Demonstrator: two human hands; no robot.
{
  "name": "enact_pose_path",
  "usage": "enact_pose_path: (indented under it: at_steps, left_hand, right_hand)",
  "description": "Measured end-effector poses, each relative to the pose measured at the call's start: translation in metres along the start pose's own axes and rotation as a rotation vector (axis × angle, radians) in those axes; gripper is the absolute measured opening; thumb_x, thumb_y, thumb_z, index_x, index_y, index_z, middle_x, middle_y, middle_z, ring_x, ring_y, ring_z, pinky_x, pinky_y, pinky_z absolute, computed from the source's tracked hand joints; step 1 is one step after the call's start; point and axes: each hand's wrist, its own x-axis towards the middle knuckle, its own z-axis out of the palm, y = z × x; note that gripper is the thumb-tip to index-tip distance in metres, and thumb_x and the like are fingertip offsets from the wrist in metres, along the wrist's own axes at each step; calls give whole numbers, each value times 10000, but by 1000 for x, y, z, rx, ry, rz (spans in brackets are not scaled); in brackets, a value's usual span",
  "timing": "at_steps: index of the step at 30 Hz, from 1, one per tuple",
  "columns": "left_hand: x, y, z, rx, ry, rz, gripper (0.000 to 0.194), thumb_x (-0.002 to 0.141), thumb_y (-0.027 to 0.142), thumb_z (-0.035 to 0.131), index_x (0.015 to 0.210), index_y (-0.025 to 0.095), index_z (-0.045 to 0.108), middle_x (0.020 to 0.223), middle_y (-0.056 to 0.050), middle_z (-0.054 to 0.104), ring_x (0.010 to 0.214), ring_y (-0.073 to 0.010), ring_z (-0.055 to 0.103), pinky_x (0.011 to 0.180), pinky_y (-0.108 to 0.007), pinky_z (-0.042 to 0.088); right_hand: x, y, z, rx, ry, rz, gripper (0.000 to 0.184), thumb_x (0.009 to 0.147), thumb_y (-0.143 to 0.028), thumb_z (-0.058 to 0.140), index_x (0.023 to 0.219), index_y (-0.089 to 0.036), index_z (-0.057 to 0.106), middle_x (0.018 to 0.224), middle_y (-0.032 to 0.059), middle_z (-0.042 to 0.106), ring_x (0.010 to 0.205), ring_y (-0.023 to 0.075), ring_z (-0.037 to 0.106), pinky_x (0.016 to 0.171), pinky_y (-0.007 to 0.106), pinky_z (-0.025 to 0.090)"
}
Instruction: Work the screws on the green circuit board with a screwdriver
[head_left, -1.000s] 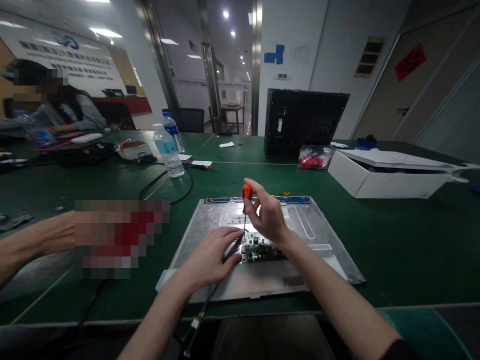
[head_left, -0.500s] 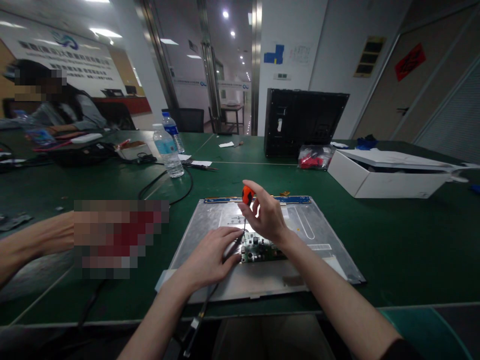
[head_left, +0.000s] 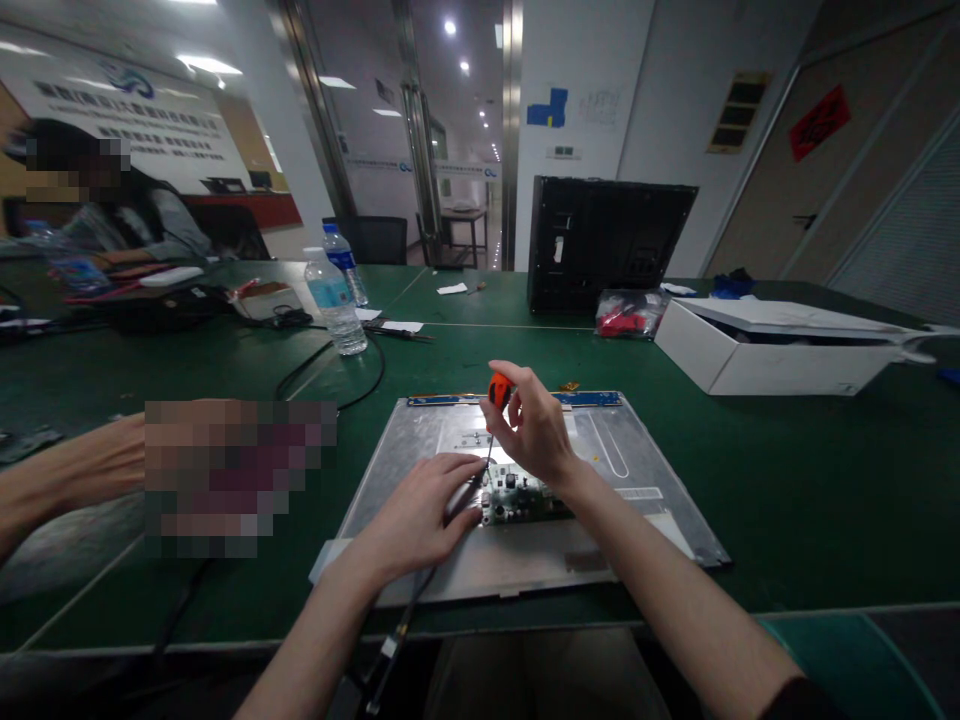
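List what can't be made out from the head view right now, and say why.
All in the head view:
Tip of the screwdriver: too small to tell exactly what it touches, close by the left hand.
Right end of the circuit board: hidden by the right hand and its wrist.
Whatever is under the left palm: covered by that hand.
Inside of the white box: hidden by its walls and lid.

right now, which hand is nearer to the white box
Right. The right hand grips the orange screwdriver left of the white box; the left hand lies farther left, by the circuit board.
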Motion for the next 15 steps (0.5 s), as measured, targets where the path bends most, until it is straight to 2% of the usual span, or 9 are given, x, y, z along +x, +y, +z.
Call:
enact_pose_path:
  at_steps: [5,9,12,15]
  left_hand:
    - [0,-1,1,-5,8,11,409,813,260,604,1216,191,597,1246,-113,617,1146,-283,557,1004,-464,435]
    - [0,-2,2,-7,15,20,411,817,261,601,1223,195,594,1253,-113,614,1150,-284,554,1006,-464,432]
    - [0,-2,2,-5,6,13,413,819,266,598,1226,197,591,1259,-110,611,1156,-284,551,1010,-466,429]
    - [0,-1,1,1,-11,5,419,821,276,597,1230,183,587,1266,-117,604,1164,-287,545,1014,-470,426]
  right_hand:
    - [1,-2,-3,15,-37,7,371,922,-334,498,1268,-206,466,929,36,603,562,92,503,547,244,455]
    - [1,-4,-5,40,-67,19,400,939,-267,426,1333,-196,417,1022,66,630,553,89,528,588,264,481]
    - [2,-4,-4,35,-48,12,393,938,-231,413,1329,-186,417,1053,78,633,573,91,543,619,269,492]
    - [2,-2,-3,32,-21,3,355,934,-262,456,1280,-184,451,991,57,616,553,84,510,568,249,472]
